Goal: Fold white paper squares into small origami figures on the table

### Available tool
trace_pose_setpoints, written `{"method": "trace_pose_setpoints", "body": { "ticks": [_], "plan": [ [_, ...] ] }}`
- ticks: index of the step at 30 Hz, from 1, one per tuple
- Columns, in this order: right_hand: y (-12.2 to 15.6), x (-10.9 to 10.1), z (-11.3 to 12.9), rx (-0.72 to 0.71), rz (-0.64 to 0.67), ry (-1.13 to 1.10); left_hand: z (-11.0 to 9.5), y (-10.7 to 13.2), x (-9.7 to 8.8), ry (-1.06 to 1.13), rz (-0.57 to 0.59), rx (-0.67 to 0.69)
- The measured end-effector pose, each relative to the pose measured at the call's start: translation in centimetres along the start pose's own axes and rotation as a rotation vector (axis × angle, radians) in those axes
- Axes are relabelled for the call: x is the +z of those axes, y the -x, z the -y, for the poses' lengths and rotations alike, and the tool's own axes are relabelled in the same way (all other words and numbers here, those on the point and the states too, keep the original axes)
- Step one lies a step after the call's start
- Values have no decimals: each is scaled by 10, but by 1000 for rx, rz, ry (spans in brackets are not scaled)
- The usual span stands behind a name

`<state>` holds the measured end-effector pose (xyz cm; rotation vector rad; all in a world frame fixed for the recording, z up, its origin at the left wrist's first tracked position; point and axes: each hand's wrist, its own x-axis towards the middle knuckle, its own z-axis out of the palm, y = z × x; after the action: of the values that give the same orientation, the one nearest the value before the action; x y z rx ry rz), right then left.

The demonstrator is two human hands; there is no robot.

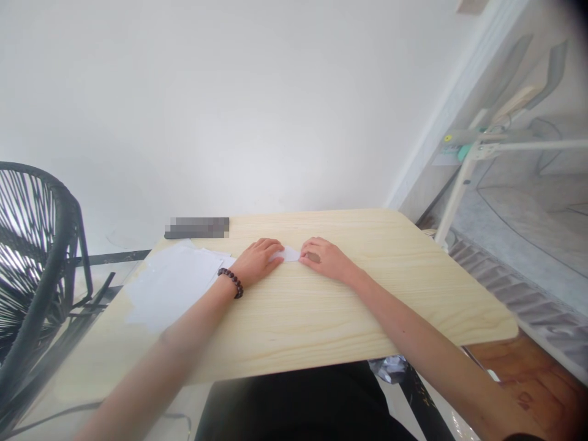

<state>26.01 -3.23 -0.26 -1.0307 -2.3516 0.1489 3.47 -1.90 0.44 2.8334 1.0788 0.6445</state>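
A small piece of white paper [289, 253], seemingly folded, lies low over the table's middle between my two hands. Its left end is pinched by my left hand [260, 260], which wears a dark bead bracelet [231, 282] at the wrist. At the other end, the curled fingers of my right hand [324, 257] close on the paper's edge. Both hands rest at the tabletop, and their fingers cover the paper's ends. Just left of my left hand, loose white sheets [177, 285] overlap in a spread pile, partly behind my left forearm.
The pale wooden table [413, 294] stands against a white wall [285, 104]. At its back left corner lies a long dark object [197, 228], blurred out. A dark woven chair [64, 208] is at the left. White-framed equipment [459, 184] stands beyond the right edge.
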Motion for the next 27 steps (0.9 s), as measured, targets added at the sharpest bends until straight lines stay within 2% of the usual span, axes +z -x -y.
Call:
{"method": "trace_pose_setpoints", "body": {
  "ticks": [3,7,12,16,19,23,27],
  "plan": [
    [-1,8,0,96,-73,18,3,1,8,9,-2,-20],
    [-2,13,-1,136,-73,8,5,-1,12,75,-39,-62],
    [-3,12,1,168,-70,-133,2,-3,6,195,-40,-207],
    [-3,10,5,243,-83,-277,-5,-2,1,239,-34,-211],
    [-3,11,9,239,-82,-307,-8,-2,-1,297,-53,-234],
    [-4,12,14,197,-106,-281,-10,-2,-4,281,-1,-263],
    [-5,12,16,222,-93,-254,-10,-2,-6,298,2,-280]
  ]
}}
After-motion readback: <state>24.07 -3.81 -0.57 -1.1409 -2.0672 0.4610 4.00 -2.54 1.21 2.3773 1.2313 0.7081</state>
